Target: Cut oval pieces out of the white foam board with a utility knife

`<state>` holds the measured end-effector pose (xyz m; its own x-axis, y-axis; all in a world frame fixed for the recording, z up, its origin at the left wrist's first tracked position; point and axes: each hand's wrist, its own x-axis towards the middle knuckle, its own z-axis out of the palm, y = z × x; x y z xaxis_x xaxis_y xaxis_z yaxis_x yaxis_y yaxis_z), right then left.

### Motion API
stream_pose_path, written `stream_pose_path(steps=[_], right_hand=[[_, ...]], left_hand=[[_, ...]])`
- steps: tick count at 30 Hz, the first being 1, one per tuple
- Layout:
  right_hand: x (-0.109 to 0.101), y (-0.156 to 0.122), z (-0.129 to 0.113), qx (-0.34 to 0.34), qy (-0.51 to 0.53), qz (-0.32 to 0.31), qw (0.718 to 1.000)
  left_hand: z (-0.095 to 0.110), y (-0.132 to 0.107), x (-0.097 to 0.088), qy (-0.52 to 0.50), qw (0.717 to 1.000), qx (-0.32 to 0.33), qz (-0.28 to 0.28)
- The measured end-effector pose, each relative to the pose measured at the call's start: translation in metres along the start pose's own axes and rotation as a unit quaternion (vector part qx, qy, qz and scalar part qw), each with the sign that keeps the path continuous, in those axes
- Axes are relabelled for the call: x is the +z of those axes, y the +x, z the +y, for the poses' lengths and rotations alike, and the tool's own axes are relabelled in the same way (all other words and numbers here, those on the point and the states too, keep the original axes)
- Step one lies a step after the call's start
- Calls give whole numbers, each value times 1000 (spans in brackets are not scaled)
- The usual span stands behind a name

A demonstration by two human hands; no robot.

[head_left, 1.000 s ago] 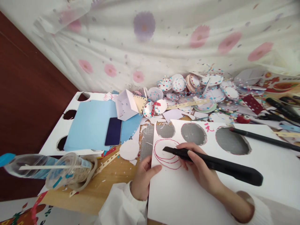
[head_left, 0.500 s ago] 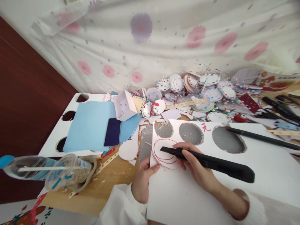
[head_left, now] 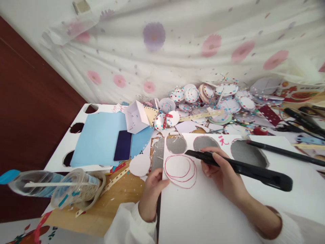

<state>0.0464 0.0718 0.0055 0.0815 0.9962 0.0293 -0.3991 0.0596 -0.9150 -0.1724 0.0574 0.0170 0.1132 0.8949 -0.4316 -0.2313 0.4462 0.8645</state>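
Seemingly, cutting is prepared: knife point(head_left: 256, 174) gripped by right hand point(head_left: 227, 183), card point(head_left: 203, 213) pinched by left hand point(head_left: 152, 189), red rings point(head_left: 180, 173) to be followed next.

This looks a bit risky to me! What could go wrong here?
The knife in the right hand points toward the side where the left hand holds the white board; a slip might nick those fingers. The black pen lies with its tip over a hole, so tilting the board could make it roll.
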Motion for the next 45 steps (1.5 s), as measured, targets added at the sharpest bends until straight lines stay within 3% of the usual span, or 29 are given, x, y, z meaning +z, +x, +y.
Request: stream_pose_path(steps=[6,12,19,28,33,39,45], right_hand=[[-14,6,2,44,35,-12,998],[-13,6,11,82,71,-14,994],[-14,7,11,96,80,-20,992],[-15,5,10,100,98,-26,990],[-14,3,13,102,107,-37,988],[-15,2,13,92,110,-41,989],[-16,1,9,88,121,-44,988]], left_hand=[[11,12,-11,62,998,-10,-11],[0,22,-19,105,994,18,8],[-5,23,-15,83,996,-4,13],[10,22,-12,53,997,-47,17],[23,30,-11,74,994,-72,-20],[24,36,-6,61,995,-73,-22],[28,31,1,32,993,-93,-67]])
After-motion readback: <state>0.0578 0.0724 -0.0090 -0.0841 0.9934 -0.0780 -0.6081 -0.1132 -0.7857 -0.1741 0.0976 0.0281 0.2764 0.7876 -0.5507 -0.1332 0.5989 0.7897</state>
